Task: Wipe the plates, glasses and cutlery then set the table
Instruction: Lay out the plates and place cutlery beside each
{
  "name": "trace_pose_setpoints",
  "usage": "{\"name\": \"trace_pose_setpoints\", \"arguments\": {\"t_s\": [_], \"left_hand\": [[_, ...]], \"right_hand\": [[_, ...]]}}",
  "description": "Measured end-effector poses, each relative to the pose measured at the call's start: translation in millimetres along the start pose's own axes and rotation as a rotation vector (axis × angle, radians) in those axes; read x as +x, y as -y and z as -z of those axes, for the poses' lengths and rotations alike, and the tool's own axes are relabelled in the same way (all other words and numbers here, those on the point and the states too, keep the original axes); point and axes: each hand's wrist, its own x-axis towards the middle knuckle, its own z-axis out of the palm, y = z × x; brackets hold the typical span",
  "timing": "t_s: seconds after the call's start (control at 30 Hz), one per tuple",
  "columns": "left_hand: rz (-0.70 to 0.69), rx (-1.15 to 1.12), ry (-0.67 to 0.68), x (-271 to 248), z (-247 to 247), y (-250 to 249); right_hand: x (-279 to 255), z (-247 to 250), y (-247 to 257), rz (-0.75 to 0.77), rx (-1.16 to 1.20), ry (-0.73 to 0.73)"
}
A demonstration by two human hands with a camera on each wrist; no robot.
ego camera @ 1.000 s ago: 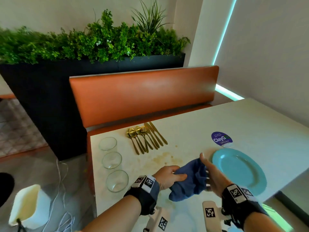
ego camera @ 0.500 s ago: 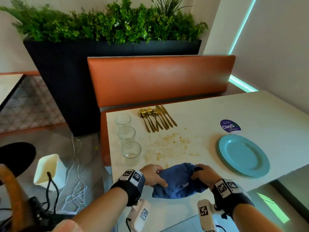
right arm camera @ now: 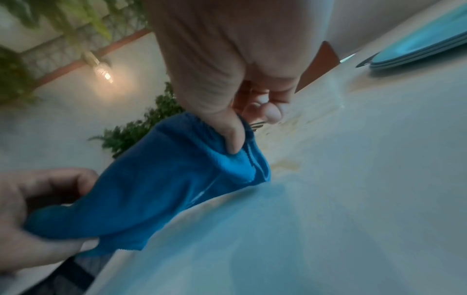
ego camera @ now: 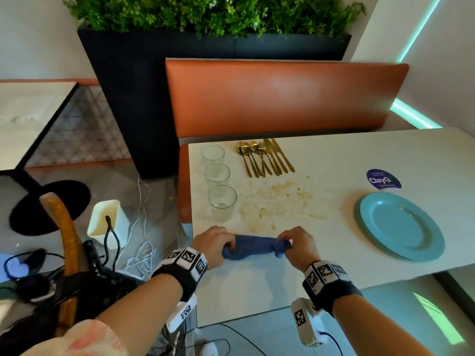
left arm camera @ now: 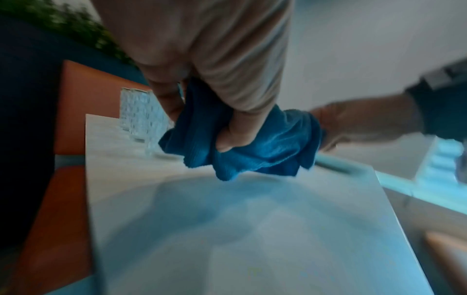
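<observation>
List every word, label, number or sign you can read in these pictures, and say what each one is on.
"ClayG": large white letters on the round purple sticker on the table; what follows the G is unclear.
Small lines above and below it on the sticker: too small to read.
Wristband markers: black-and-white square codes, no letters.
Both wrist views: no readable text.

I see the blue cloth bunched above the desk; three glasses, gold cutlery, stacked teal plates lie apart
</observation>
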Motion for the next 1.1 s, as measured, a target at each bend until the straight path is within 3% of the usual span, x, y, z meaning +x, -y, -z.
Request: {"name": "trace_pose_setpoints", "arguments": {"t_s": [0.17, 0.27, 0.37, 0.43, 0.57, 0.77, 0.9, 1.1], "left_hand": [[-0.011, 0.278, 0.364, -16, -26, -7], [0.047, 0.216, 0.489, -12, -20, -11], [0.122, 0.047, 0.406, -4, -7, -17], [0.122, 0.056, 0.322, -2, -7, -19], [0.147, 0.171, 0.387, -7, -16, -18], [0.22, 0.213, 0.446, -10, -10, -23], [0.221, 0.251, 0.468, 7, 4, -38], [0.157, 0.065, 0.321, 64, 21, -82]], "right_hand": [[-11, -26, -14, 0.033, -0.168, 0.289], [-14, -25, -17, -0.025, -0.16, 0.281], [-13, -20, -21, -0.096, -0.112, 0.181], [-12, -19, -21, -0.088, -0.101, 0.184], [-15, -29, -15, -0.064, -0.108, 0.362], [-19, -31, -7, -0.011, -0.18, 0.439], [-13, -8, -9, -0.035, -0.142, 0.392], [10, 43, -19, -0.108, -0.095, 0.268]]}}
